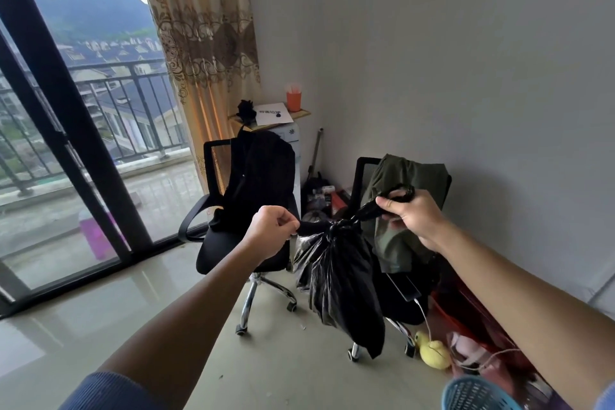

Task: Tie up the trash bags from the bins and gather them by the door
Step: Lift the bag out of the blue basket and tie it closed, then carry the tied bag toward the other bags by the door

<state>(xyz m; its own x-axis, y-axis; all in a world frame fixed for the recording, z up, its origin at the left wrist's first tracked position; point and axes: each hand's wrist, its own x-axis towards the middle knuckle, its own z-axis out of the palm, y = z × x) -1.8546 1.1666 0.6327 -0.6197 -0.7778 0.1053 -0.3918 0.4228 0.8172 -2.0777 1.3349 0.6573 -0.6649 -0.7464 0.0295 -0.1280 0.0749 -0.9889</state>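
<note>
A glossy black trash bag point(342, 276) hangs between the left hand point(273, 233) and the right hand point(409, 213). Behind the left hand stands a black chair point(239, 243). Far above that hand is a cream-gold curtain point(199, 36) patterned with brown scrollwork, with a small orange cup point(294, 100) beside it. Just beyond the right hand lies an olive-green garment point(409, 176). Well below the right hand are a yellow plush toy point(432, 354) and a pale blue lattice basket point(476, 393). The left sleeve point(109, 393) is ribbed blue.
</note>
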